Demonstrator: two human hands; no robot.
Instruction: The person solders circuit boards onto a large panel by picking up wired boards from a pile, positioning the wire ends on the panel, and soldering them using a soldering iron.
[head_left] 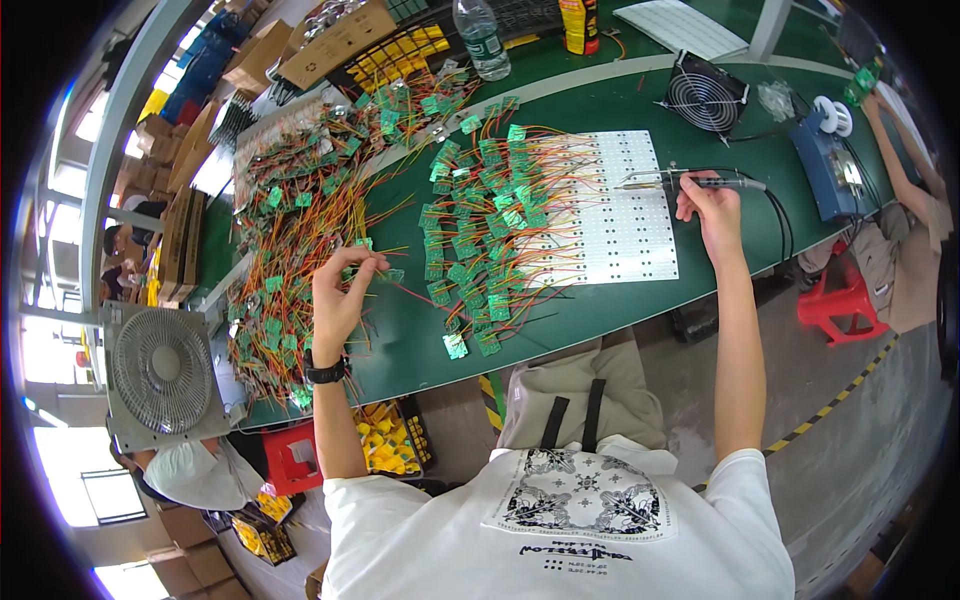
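Note:
My right hand (712,212) is closed round a soldering iron (735,183), whose thin metal tip reaches left over a white perforated board (630,225). Coloured wires with bare ends lie across the left part of that board. They run to several small green circuit boards (465,245), laid in rough columns beside it. Further left, my left hand (342,290) pinches at the edge of a tangled heap of wired boards (290,250). A small green wired circuit board (395,275) shows at its fingertips, partly hidden by them.
A blue machine with a white spool (830,150) and a black fan (706,92) stand at the right. A water bottle (482,45) and a yellow-red container (579,28) are at the back. A co-worker's arm (905,150) is at far right.

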